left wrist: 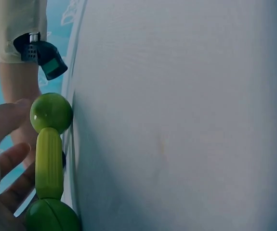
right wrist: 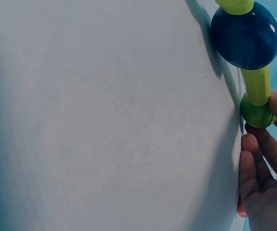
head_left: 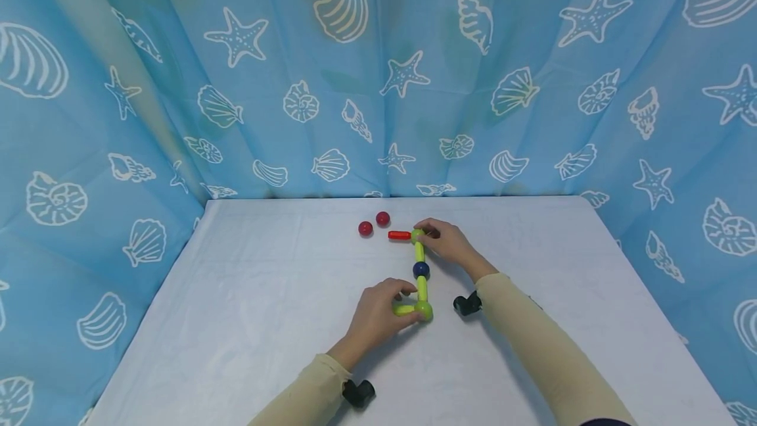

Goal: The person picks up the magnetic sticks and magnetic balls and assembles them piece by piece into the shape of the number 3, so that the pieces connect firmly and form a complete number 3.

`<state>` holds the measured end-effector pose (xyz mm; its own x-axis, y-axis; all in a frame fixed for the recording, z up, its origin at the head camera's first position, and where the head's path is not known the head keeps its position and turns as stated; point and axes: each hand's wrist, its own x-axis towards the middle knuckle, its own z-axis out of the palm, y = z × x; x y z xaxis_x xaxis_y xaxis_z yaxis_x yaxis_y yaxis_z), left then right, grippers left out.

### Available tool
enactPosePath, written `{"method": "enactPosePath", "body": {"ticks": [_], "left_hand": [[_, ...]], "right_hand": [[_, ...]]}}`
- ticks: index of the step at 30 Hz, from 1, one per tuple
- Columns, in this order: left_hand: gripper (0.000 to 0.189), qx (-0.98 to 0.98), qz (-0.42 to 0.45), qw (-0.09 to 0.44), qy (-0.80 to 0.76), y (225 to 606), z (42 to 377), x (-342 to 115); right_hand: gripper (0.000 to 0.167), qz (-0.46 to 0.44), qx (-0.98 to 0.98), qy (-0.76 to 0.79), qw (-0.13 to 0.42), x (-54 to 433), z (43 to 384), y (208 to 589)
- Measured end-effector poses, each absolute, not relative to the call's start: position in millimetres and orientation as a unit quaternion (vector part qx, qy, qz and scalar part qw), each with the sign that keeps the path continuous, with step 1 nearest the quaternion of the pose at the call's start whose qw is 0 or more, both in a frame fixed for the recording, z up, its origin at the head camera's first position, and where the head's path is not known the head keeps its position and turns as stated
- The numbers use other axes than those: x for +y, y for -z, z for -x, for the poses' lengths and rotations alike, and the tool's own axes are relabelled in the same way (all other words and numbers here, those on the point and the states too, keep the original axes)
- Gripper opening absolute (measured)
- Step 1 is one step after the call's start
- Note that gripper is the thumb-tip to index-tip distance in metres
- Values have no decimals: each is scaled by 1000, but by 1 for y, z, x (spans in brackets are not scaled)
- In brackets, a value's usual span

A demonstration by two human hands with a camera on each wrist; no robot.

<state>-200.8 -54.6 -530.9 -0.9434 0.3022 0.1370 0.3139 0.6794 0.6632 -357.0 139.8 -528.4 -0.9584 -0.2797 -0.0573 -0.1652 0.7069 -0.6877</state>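
Observation:
A ball-and-rod building toy lies on the white table: a blue ball (head_left: 421, 269) between two yellow-green rods, with a green ball at each end. My right hand (head_left: 446, 242) pinches the far green ball (right wrist: 257, 111) between thumb and fingers. From that ball a red rod (head_left: 399, 235) points left. My left hand (head_left: 378, 311) holds the near end, its thumb by the near green ball (head_left: 423, 310). A yellow-green rod (left wrist: 49, 163) runs from there into the left hand. In the left wrist view it joins another green ball (left wrist: 54, 216), hidden from the head view.
Two red balls (head_left: 374, 223) lie loose left of the red rod's far end. Black wrist cameras (head_left: 359, 394) sit on both sleeves. A blue shell-print curtain (head_left: 367, 71) hangs behind the white-covered table (head_left: 248, 294) and at its sides.

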Motion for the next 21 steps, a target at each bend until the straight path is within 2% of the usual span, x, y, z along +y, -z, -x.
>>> {"method": "enactPosePath", "body": {"ticks": [10,21], "left_hand": [[26,-921,113,35,372,531,207,-71],[25,-935,42,65,346,533,231,-99]], "right_hand": [[33,121,919,368,80,142,358,530],[33,125,914,376,82,141,355,528]]}}
